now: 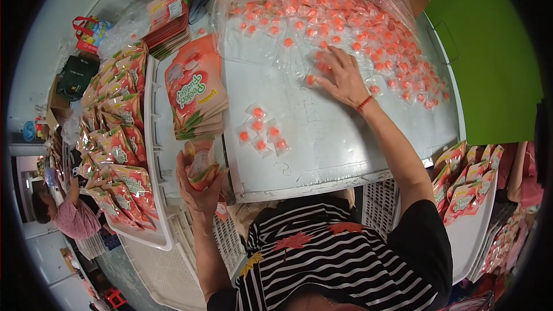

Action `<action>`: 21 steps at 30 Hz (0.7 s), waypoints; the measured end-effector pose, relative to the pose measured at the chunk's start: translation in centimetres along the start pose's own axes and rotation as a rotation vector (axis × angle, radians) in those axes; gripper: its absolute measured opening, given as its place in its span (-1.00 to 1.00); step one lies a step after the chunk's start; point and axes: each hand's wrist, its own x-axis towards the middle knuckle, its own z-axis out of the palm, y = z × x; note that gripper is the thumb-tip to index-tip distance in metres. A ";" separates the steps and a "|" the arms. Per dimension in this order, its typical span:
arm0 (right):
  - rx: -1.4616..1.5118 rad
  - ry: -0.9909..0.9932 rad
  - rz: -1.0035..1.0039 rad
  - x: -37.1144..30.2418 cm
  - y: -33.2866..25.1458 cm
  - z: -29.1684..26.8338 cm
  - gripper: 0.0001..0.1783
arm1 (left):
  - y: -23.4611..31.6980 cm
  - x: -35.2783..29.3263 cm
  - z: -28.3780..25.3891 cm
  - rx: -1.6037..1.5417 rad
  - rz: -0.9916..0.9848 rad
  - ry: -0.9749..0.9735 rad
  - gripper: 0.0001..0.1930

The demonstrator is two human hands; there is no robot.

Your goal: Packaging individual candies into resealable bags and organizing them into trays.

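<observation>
My left hand [199, 197] is closed around a small red and clear pouch [203, 177], held upright with its mouth spread at the table's near left edge. Over the white tabletop [305, 155], my right hand [350, 85] reaches with fingers apart, thumb and fingertips at a few clear-wrapped red candies [322, 64]. Behind it spreads a large heap of the same candies [368, 37], spilling from a clear plastic liner [242, 0]. A small cluster of several candies [259, 132] lies apart, nearer the left hand. Flat printed pouches [196, 80] are stacked beyond that hand.
To the left, a white tray [154, 233] carries rows of filled pouches [118, 144]; another pouch stack [167, 20] stands behind. A second tray of pouches [469, 187] is at right, near a green panel [489, 52]. A person [72, 213] works at far left.
</observation>
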 end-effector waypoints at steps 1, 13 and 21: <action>-0.025 -0.055 0.001 0.2 0.1 0.6 -0.35 | 0.3 0.3 0.3 -0.005 0.002 0.003 0.00; 0.115 -0.106 -0.211 -0.5 -5.8 3.8 -0.52 | 0.3 0.5 0.8 -0.003 0.006 -0.019 0.04; 0.284 -0.064 -0.226 -1.6 -11.3 5.4 -0.62 | 0.3 0.5 0.5 -0.046 -0.016 0.003 0.02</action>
